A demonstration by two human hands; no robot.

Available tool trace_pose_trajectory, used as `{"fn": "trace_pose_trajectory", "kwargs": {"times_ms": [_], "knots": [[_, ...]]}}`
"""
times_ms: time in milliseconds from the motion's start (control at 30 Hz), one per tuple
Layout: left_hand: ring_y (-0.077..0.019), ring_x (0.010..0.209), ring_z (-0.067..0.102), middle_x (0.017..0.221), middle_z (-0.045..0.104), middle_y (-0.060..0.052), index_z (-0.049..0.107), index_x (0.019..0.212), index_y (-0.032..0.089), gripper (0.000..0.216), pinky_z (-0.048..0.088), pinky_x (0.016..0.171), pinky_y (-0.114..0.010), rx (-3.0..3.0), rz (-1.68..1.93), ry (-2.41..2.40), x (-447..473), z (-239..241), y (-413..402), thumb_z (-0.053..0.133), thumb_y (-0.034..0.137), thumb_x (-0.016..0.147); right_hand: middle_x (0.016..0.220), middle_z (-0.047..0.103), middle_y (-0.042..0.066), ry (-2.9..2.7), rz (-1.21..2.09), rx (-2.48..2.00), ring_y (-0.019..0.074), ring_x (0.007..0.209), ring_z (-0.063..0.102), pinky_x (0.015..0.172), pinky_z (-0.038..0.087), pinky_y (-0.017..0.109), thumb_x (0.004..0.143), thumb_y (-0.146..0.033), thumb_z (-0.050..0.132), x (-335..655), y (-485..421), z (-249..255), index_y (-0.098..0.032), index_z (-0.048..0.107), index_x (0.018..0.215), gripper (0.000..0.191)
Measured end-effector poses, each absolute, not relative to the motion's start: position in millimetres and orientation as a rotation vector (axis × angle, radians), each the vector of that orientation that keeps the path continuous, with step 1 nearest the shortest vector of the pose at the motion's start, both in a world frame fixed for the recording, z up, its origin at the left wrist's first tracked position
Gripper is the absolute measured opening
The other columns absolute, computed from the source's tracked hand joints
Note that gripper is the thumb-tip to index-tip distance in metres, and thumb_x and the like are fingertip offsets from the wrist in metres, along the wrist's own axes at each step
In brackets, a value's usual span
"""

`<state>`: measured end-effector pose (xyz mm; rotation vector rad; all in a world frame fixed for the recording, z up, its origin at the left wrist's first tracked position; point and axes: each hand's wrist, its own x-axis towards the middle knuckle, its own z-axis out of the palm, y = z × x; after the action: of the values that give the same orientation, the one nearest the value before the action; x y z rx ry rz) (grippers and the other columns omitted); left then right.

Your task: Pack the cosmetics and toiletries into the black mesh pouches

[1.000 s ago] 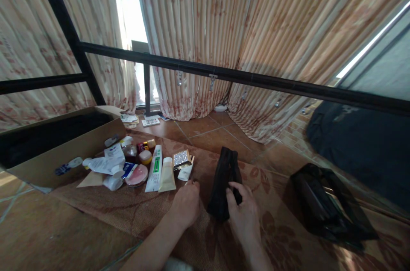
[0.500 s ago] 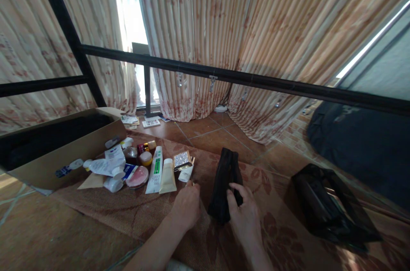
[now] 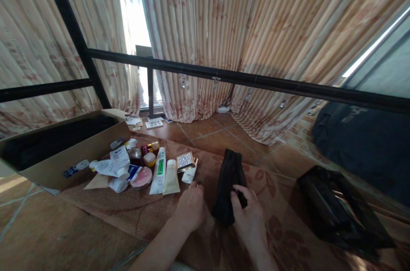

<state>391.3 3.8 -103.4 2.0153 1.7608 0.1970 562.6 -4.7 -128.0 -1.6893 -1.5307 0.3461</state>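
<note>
A black fabric pouch [image 3: 228,181] stands on the patterned mat [image 3: 153,215] in front of me. My right hand [image 3: 250,219] grips the pouch's near right side, thumb and fingers pressed onto it. My left hand [image 3: 191,208] rests curled on the mat just left of the pouch, with a small thin item at its fingertips that I cannot make out. Just left of that hand lie several cosmetics: a white and green tube [image 3: 159,170], a cream tube [image 3: 172,177], a glittery compact [image 3: 185,160] and a pink round case [image 3: 141,177].
An open cardboard box [image 3: 64,151] sits at the left edge of the mat. A black plastic bag [image 3: 339,211] lies at right, a dark bag [image 3: 368,147] behind it. A black metal rail [image 3: 243,78] crosses in front of striped curtains [image 3: 256,27]. Tiled floor lies beyond the mat.
The view has shifted slightly to the right. Both hands stay by the pouch, with the right hand's fingers adjusting a little on it.
</note>
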Motion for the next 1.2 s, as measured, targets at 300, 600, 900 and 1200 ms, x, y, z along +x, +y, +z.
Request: {"fn": "trace_pose_trajectory", "kwargs": {"times_ms": [300, 600, 900, 1200], "knots": [[-0.0227, 0.094, 0.063, 0.106, 0.059, -0.014, 0.06, 0.091, 0.014, 0.025, 0.047, 0.082, -0.033, 2.008, 0.22, 1.743, 388.7, -97.5, 1.1, 0.049, 0.001, 0.072, 0.103, 0.065, 0.009, -1.521, 0.385, -1.684, 0.0246, 0.096, 0.062, 0.084, 0.045, 0.036, 0.086, -0.039, 0.046, 563.1, -4.6, -128.9, -0.02, 0.064, 0.102, 0.031], [-0.0218, 0.089, 0.064, 0.106, 0.058, -0.013, 0.061, 0.094, 0.015, 0.027, 0.048, 0.078, -0.032, 2.009, 0.208, 1.747, 388.5, -99.8, 1.3, 0.049, 0.003, 0.073, 0.105, 0.065, 0.008, -1.507, 0.392, -1.692, 0.0244, 0.097, 0.062, 0.083, 0.045, 0.036, 0.086, -0.041, 0.047, 563.7, -3.8, -131.7, -0.021, 0.064, 0.102, 0.031], [-0.0234, 0.093, 0.064, 0.111, 0.059, -0.015, 0.059, 0.096, 0.015, 0.026, 0.049, 0.083, -0.034, 1.999, 0.173, 1.774, 389.8, -97.8, 0.7, 0.046, 0.004, 0.076, 0.103, 0.065, 0.008, -1.505, 0.396, -1.688, 0.0242, 0.096, 0.062, 0.081, 0.046, 0.035, 0.086, -0.04, 0.047, 564.2, -4.1, -131.9, -0.021, 0.065, 0.101, 0.03], [-0.026, 0.097, 0.064, 0.112, 0.061, -0.015, 0.059, 0.101, 0.012, 0.027, 0.05, 0.084, -0.034, 1.968, 0.124, 1.809, 390.5, -98.9, 1.0, 0.05, 0.006, 0.077, 0.103, 0.065, 0.007, -1.517, 0.387, -1.718, 0.0239, 0.095, 0.063, 0.082, 0.046, 0.035, 0.086, -0.039, 0.047, 563.7, -6.1, -129.4, -0.022, 0.065, 0.102, 0.03]]}}
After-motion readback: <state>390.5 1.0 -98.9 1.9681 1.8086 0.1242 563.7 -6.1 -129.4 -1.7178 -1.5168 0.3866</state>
